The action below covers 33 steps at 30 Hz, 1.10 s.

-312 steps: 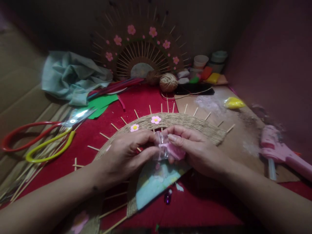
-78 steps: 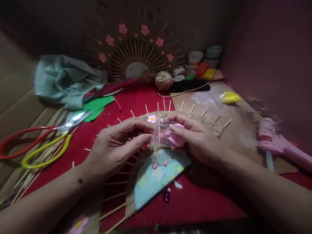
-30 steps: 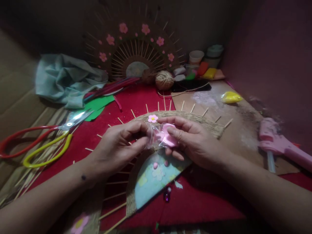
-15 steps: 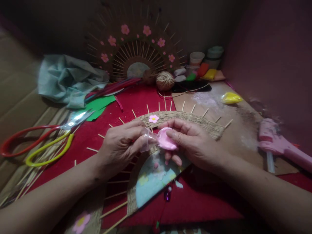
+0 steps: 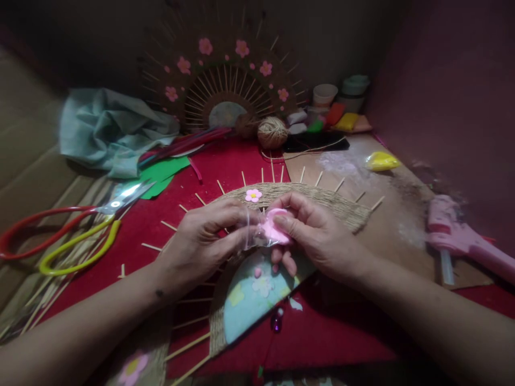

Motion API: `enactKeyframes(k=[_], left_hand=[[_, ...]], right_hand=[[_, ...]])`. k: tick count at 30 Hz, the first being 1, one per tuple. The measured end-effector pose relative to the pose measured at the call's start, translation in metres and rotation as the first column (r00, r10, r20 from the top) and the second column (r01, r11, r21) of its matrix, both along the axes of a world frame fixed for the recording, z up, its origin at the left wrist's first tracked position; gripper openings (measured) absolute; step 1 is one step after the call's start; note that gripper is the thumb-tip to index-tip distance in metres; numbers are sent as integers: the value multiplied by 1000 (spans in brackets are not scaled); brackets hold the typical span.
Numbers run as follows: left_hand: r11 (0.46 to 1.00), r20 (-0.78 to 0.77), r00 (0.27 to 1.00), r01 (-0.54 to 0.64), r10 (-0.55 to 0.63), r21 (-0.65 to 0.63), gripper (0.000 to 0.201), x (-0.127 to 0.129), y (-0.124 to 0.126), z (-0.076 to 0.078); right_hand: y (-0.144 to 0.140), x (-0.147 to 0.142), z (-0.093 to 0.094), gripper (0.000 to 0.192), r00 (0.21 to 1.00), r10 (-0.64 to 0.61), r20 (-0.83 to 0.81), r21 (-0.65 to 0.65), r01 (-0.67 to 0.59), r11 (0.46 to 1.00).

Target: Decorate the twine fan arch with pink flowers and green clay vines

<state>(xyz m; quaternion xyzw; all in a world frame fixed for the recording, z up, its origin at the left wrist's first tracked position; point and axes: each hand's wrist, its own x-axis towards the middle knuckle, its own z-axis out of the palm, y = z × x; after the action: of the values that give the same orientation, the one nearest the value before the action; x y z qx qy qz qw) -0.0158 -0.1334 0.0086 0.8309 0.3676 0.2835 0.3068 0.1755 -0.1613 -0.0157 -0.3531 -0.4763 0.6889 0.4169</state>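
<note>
Pink clay (image 5: 272,230) in a small clear plastic bag (image 5: 252,231) is held between my two hands, above a twine-wrapped fan of thin sticks (image 5: 309,194). My left hand (image 5: 201,233) pinches the bag's loose end. The clay end is gripped by my right hand (image 5: 322,230), thumb on top and lower fingers curled beneath. One pink clay flower with a yellow middle (image 5: 253,195) sits on the fan's outer band. Below the hands lies the fan's light-blue half-round centre (image 5: 245,308), bearing a pale flower and a small pink ball (image 5: 258,272).
Scissors (image 5: 112,209) with red and yellow handles lie open at left, near green sheets (image 5: 167,177) and a cloth (image 5: 108,128). A finished-looking flowered fan (image 5: 225,102) stands behind. A twine ball (image 5: 272,133), yellow clay packet (image 5: 382,161) and pink glue gun (image 5: 446,225) lie beyond and right.
My left hand's fingers have spread a little along the bag's loose end, which looks more opened out. The pink clay has turned slightly in my right hand, which stays nearly in place.
</note>
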Motion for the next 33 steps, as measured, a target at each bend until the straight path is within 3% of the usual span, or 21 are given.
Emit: enactKeyframes(k=[15, 21, 29, 33], left_hand=[[1000, -38, 999, 2, -2, -2, 15, 7, -3, 0], [993, -31, 999, 13, -9, 117, 15, 8, -7, -5], [993, -110, 988, 115, -112, 23, 8, 3, -4, -2], [997, -28, 999, 19, -17, 73, 13, 1, -5, 2]], right_hand=[[-3, -3, -2, 13, 997, -33, 63, 65, 29, 997], [-4, -2, 0, 11, 996, -37, 86, 70, 31, 997], [-5, -3, 0, 10, 997, -48, 61, 60, 45, 997], [-3, -2, 2, 10, 998, -48, 44, 66, 45, 997]])
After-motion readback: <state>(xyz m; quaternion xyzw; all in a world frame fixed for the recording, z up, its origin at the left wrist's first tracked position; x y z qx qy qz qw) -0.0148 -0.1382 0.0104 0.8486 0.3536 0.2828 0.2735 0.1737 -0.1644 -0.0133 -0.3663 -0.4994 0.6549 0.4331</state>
